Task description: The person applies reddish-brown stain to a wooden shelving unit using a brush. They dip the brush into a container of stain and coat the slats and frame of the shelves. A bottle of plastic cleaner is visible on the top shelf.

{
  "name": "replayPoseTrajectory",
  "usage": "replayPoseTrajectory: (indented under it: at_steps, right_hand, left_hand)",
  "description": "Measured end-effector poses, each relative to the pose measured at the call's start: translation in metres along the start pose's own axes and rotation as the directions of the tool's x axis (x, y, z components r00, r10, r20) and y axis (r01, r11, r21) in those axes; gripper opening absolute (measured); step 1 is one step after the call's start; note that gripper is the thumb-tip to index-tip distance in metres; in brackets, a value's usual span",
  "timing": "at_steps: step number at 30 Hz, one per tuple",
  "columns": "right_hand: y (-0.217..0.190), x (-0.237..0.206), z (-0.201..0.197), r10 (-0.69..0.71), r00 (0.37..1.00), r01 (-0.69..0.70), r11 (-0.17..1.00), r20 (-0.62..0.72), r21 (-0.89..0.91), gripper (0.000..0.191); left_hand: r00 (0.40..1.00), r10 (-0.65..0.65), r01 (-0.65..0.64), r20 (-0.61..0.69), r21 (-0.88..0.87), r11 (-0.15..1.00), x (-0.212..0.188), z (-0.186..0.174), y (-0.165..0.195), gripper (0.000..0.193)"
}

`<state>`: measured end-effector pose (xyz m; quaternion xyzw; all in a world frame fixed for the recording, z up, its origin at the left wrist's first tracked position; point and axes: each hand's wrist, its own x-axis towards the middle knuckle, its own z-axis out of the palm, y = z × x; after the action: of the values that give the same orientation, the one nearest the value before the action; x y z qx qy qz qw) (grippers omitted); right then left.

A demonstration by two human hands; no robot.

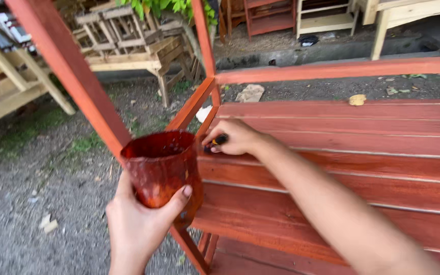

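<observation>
Head view: looking down at two bare hands working over a red-stained wooden shelf unit (362, 153) outdoors, gravel ground (31, 193) off to the left.
Left hand: the left hand (138, 224) is wrapped around a stain-covered cup (163, 170) from below, thumb pressed on its front, fingers round the back. So it's closed on the cup, holding it upright just off the shelf's left edge.
Cup: reddish-brown all over, rim open to the camera, sitting in the air near the shelf's corner post (70, 76). Can't really see how full it is.
Right hand: the right hand (235, 137) is curled tight on a small dark brush handle (216, 142) with a yellowish bit showing, pressed down against the slats near the shelf's left end. Bristles are hidden under the fingers, can't make them out.
Shelf: flat slats running left to right, all coated red, with a top rail (342, 69) across the back and slanted side pieces.
Background: bare unpainted wooden furniture (128, 40) stacked up behind, more pale frames on the far left, some green leaves (154, 6) up top.
</observation>
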<state>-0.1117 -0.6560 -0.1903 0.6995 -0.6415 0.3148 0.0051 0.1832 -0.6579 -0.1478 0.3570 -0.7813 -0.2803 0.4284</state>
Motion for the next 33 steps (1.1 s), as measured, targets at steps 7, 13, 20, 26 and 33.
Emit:
replayPoseTrajectory:
  at_steps: [7, 13, 20, 26, 33]
  right_hand:
    - [0.011, 0.014, 0.003, 0.092, 0.987, -0.102, 0.993, 0.134, 0.065, 0.032]
    - [0.017, 0.039, 0.012, 0.233, 0.947, -0.266, 0.954, 0.220, 0.136, 0.022]
    - [0.013, 0.039, 0.003, 0.265, 0.960, -0.267, 0.964, 0.091, 0.012, 0.029]
    - [0.027, 0.019, -0.029, 0.334, 0.914, -0.380, 0.903, 0.230, 0.201, 0.032]
    - [0.047, 0.018, -0.027, 0.529, 0.841, -0.532, 0.769, 0.114, 0.354, 0.034]
  left_hand:
    - [0.998, 0.055, -0.049, 0.037, -0.135, 0.990, 0.013, -0.012, -0.010, 0.069]
    - [0.989, 0.004, 0.031, 0.147, -0.238, 0.971, 0.025, -0.023, -0.011, 0.073]
    - [0.988, 0.055, -0.021, 0.145, -0.229, 0.973, 0.024, -0.025, -0.009, 0.073]
    - [0.984, 0.007, 0.025, 0.179, -0.179, 0.984, 0.022, -0.025, -0.004, 0.077]
    - [0.982, -0.056, 0.077, 0.178, -0.109, 0.991, 0.021, -0.025, 0.002, 0.077]
